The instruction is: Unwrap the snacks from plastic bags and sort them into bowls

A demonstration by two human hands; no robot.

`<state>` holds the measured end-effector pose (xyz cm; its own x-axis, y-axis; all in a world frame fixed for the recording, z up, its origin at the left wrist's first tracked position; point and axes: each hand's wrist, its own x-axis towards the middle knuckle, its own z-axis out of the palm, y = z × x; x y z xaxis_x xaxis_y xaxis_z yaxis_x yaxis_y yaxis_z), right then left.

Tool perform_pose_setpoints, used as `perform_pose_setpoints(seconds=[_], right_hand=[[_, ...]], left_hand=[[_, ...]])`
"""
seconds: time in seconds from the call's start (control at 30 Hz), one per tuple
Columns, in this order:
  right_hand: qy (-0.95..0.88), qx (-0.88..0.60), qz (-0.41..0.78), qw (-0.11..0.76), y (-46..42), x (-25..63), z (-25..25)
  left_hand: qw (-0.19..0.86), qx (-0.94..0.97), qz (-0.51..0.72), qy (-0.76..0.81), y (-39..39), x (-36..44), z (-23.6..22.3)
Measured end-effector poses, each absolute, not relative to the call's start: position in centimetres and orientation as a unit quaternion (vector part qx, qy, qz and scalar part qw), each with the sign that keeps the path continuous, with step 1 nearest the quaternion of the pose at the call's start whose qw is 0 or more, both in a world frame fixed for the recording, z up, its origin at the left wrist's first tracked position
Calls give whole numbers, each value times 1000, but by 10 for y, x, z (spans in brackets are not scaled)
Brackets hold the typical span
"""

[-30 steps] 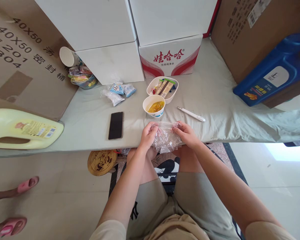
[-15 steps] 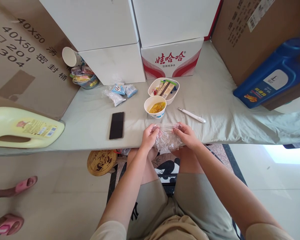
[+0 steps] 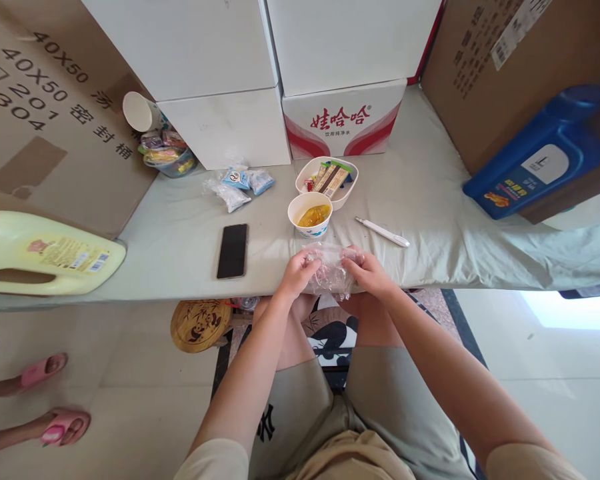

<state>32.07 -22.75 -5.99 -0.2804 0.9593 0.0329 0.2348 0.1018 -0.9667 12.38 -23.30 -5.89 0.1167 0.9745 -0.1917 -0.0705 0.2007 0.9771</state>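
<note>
Two hands in head view, both closed narrow: left hand (image 3: 299, 272) pinches one side of clear plastic film (image 3: 329, 275), right hand (image 3: 369, 271) the other. Film is bunched between them at front edge of tabletop (image 3: 275, 233), nearer the body than paper bowl (image 3: 307, 231); bag or loose wrap, can't tell. Risks, my judgement: thin film could tear if pulled unevenly; slick folds could slip from the pinch or cling together; a forward bump could tip the light bowl, close by, and spill its yellow contents (image 3: 314, 215). White pen-like tool (image 3: 383, 231) lies near right hand, could get nudged. Materials: film glossy, creased, see-through; bowl round, white, blue print; white tray (image 3: 356, 176) just behind it, rounded corners, holding slim wrapped sticks (image 3: 333, 179); phone (image 3: 233, 251) flat, dark, rectangular; small packets (image 3: 236, 178) crinkly, blue and clear; cloth (image 3: 445, 253) soft, rucked toward the right
</note>
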Motion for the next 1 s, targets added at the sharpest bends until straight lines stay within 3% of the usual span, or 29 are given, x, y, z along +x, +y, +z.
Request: perform_pose_setpoints(seconds=[0.2, 0.43, 1.0], right_hand=[[-637, -461, 504, 356, -225, 319, -62], [-521, -479, 571, 415, -224, 323, -54], [-509, -460, 581, 438, -229, 328, -57]], left_hand=[[573, 422, 483, 511, -230, 126, -58], [593, 438, 461, 494, -229, 122, -59], [610, 350, 515, 490, -228, 122, -55]])
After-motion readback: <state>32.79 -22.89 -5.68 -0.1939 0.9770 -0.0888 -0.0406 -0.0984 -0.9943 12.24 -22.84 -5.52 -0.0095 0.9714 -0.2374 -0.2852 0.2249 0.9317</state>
